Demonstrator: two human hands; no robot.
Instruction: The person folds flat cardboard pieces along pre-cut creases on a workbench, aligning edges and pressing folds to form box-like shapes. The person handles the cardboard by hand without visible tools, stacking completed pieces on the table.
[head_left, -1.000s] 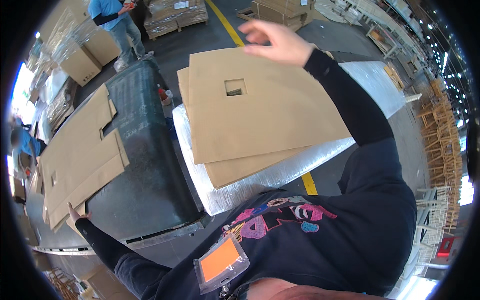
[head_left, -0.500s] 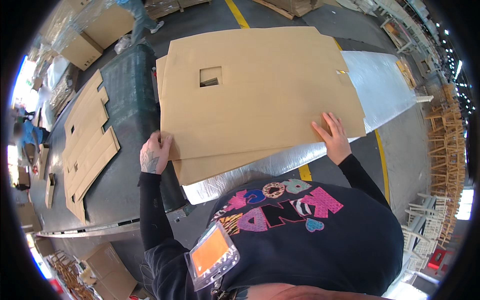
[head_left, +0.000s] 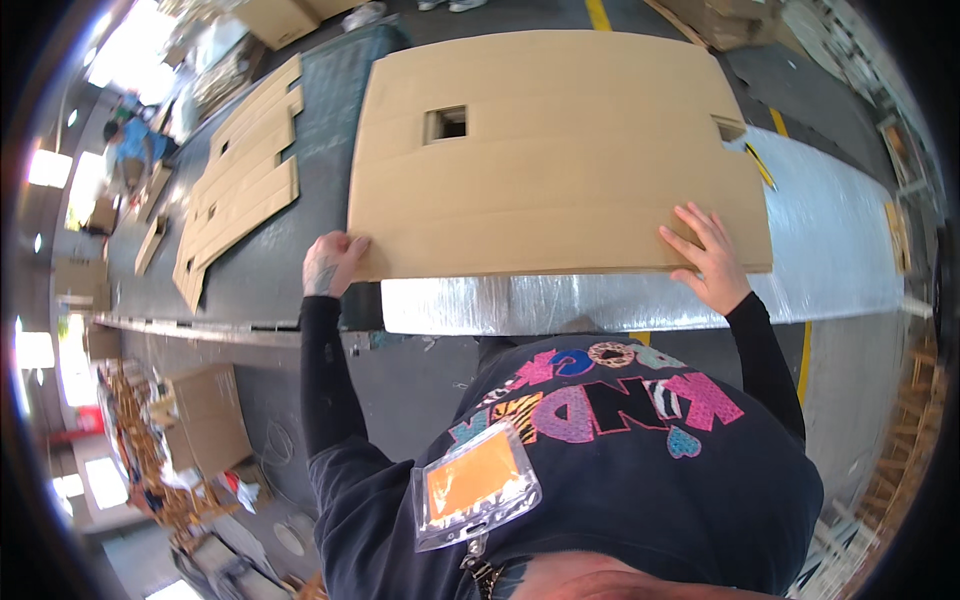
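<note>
A large flat brown cardboard sheet lies before me, with a square cut-out at its upper left and a notch at its right edge. Its near edge looks layered, lined up with cardboard underneath. At the near left corner my left hand is closed on the sheet, thumb on top and the other fingers curled at the edge. My right hand rests near the right end of the near edge, fingers spread on the top face. Beneath the cardboard is a long silvery wrapped surface.
Left of the sheet stands a dark green-topped table bearing cut cardboard pieces. A person in blue is beyond it. A big cardboard box sits on the floor at lower left. Wooden frames line the right side.
The cardboard layers were askew, a lower one jutting out toward me and left; now their near edges line up. Both hands stay at that edge. The whole view has shifted.
</note>
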